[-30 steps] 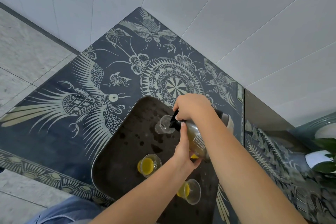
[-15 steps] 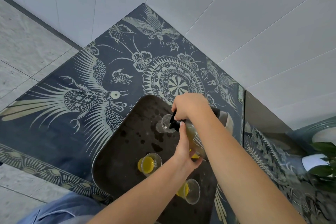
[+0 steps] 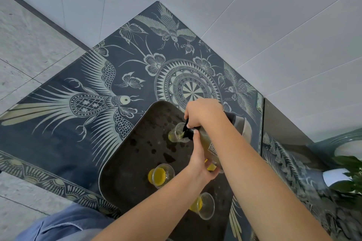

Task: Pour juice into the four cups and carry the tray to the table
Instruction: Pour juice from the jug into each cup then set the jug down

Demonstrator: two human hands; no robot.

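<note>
- On the dark tray [image 3: 125, 162], both hands grip a tilted juice bottle [image 3: 210, 146]: right hand [image 3: 201, 113] at its neck, left hand [image 3: 201, 164] underneath.
- Juice enters the far cup [image 3: 176, 133].

Soft, even daylight fills the scene, bright without harsh glare, and the white wall panels [image 3: 254, 15] read a cool bluish grey. Shadows are faint and diffuse; the dark tray [image 3: 125, 172] shows only dull mottled reflections. The patterned desk [image 3: 78, 103] is sharp around the centre, its pale line work crisp. Wide-angle distortion bends straight seams outward toward the edges. At 4 o'clock the green plant [image 3: 350, 174] and the surface near it smear into blur, and the forearms at 5 o'clock look stretched.
</note>
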